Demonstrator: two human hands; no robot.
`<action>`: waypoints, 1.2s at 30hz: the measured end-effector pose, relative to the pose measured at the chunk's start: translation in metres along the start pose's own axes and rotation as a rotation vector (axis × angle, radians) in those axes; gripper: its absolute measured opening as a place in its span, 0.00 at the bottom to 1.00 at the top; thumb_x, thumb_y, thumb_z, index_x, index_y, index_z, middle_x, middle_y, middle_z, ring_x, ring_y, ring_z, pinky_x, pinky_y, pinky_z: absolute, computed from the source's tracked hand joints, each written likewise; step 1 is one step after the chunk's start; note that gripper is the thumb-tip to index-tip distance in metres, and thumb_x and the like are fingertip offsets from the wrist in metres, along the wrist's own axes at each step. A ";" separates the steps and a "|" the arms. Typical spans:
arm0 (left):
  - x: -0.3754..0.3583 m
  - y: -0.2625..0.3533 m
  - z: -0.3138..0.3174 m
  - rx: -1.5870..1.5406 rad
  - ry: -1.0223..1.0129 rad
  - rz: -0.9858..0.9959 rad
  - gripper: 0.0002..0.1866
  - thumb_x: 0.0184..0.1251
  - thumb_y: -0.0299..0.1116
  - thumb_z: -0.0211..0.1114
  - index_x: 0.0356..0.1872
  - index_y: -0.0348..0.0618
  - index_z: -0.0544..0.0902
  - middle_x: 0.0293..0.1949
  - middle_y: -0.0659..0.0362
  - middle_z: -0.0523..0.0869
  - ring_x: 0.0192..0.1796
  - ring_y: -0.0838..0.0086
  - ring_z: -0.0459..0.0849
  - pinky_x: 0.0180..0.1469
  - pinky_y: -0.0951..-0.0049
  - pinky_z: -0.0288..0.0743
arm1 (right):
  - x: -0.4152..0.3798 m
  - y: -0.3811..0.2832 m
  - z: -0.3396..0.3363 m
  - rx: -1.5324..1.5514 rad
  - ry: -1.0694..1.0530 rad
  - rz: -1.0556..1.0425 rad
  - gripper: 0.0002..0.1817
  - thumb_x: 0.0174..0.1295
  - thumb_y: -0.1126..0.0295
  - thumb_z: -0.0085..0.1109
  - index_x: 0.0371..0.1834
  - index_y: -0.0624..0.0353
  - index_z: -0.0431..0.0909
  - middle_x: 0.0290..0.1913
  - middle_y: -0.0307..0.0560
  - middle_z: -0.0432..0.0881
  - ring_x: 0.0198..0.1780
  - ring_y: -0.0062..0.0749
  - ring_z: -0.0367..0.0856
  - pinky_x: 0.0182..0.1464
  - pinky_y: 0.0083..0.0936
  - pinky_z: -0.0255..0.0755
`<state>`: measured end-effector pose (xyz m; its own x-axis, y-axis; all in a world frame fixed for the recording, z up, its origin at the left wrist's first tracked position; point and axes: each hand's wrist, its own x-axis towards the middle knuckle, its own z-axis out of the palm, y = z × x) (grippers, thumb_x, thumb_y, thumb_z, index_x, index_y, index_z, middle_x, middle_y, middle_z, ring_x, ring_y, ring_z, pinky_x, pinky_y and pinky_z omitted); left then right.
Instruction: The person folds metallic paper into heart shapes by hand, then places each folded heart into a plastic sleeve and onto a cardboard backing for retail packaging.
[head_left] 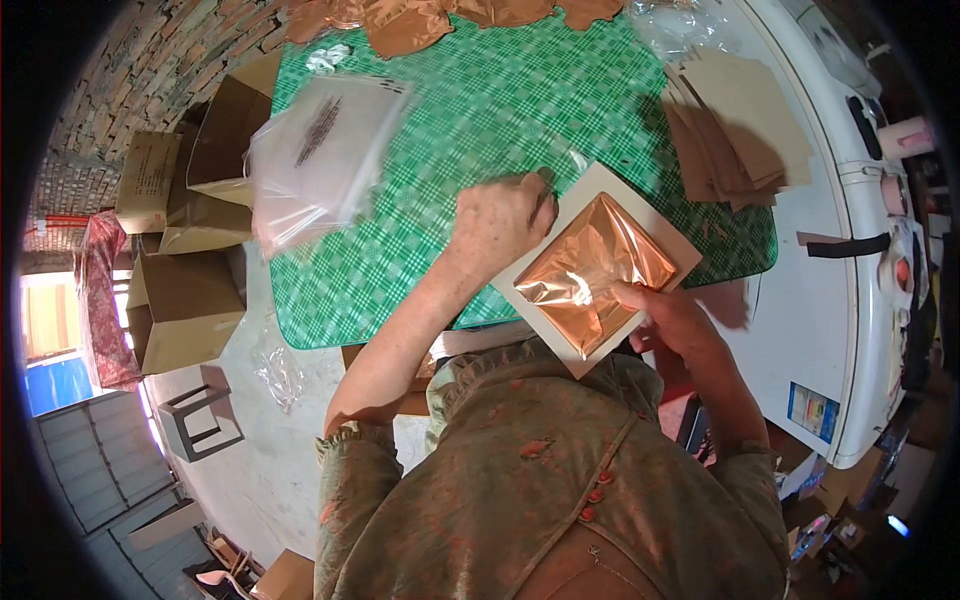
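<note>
My right hand (668, 318) grips the lower right side of a beige cardboard sheet (592, 178), its thumb on top. A wrinkled, shiny copper-coloured foil sheet (600, 270) lies on this card, leaving a pale border. My left hand (503, 222) is closed beside the card's upper left edge, over the table. What its fingers hold, if anything, is too small to make out. Left of that hand, a stack of clear plastic bags (325, 150) with dark printing lies on the green checked tablecloth (500, 100).
More copper foil (405, 25) lies along the table's far edge. Several brown card sheets (740, 130) are piled at the right, beside a white appliance (835, 330). Open cardboard boxes (190, 310) stand on the left, with a small dark stool frame (203, 420) on the floor.
</note>
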<state>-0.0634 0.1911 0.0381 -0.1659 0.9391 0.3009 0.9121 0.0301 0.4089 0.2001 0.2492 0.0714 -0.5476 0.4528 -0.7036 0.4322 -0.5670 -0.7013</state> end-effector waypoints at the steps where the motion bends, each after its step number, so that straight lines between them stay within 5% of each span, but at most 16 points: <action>1: 0.000 0.001 0.000 -0.008 0.003 0.006 0.13 0.72 0.40 0.66 0.36 0.38 0.87 0.28 0.51 0.90 0.28 0.56 0.90 0.34 0.57 0.86 | 0.000 -0.001 0.001 -0.005 -0.001 0.002 0.29 0.68 0.49 0.71 0.64 0.58 0.82 0.46 0.40 0.86 0.20 0.23 0.76 0.23 0.21 0.73; 7: 0.003 0.001 0.002 -0.032 -0.009 0.000 0.13 0.72 0.39 0.66 0.35 0.38 0.86 0.28 0.50 0.90 0.29 0.55 0.90 0.35 0.56 0.85 | 0.005 -0.010 0.005 -0.069 0.037 0.212 0.31 0.69 0.48 0.71 0.66 0.59 0.81 0.49 0.41 0.87 0.23 0.24 0.80 0.26 0.22 0.75; 10: 0.005 0.000 0.004 -0.041 -0.007 -0.010 0.13 0.72 0.39 0.66 0.35 0.38 0.86 0.28 0.49 0.90 0.28 0.54 0.90 0.35 0.55 0.85 | 0.008 -0.006 0.002 -0.024 -0.007 0.130 0.31 0.70 0.49 0.70 0.66 0.61 0.80 0.47 0.43 0.88 0.22 0.25 0.81 0.25 0.23 0.76; 13: 0.006 -0.002 0.005 -0.063 -0.001 -0.035 0.13 0.73 0.39 0.66 0.34 0.38 0.86 0.25 0.49 0.89 0.28 0.54 0.90 0.36 0.54 0.85 | 0.007 -0.014 0.002 -0.060 -0.037 0.116 0.25 0.76 0.55 0.65 0.65 0.64 0.81 0.54 0.47 0.88 0.37 0.28 0.87 0.24 0.26 0.78; 22: 0.006 -0.006 0.006 -0.122 0.007 -0.023 0.13 0.74 0.40 0.67 0.35 0.40 0.87 0.22 0.49 0.87 0.25 0.55 0.88 0.32 0.55 0.83 | 0.025 -0.017 -0.015 -0.066 -0.204 -0.045 0.24 0.75 0.59 0.65 0.65 0.66 0.81 0.51 0.49 0.90 0.36 0.27 0.88 0.25 0.24 0.83; 36: -0.002 0.010 -0.006 -0.101 0.016 0.030 0.11 0.72 0.38 0.68 0.39 0.39 0.89 0.23 0.49 0.88 0.28 0.55 0.90 0.34 0.57 0.85 | 0.017 -0.015 0.005 -0.049 -0.102 0.037 0.27 0.75 0.58 0.66 0.68 0.66 0.80 0.57 0.49 0.89 0.46 0.34 0.91 0.30 0.31 0.86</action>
<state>-0.0559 0.1875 0.0466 -0.1462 0.9333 0.3280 0.8742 -0.0333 0.4843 0.1806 0.2619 0.0710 -0.6000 0.3581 -0.7154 0.4865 -0.5466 -0.6816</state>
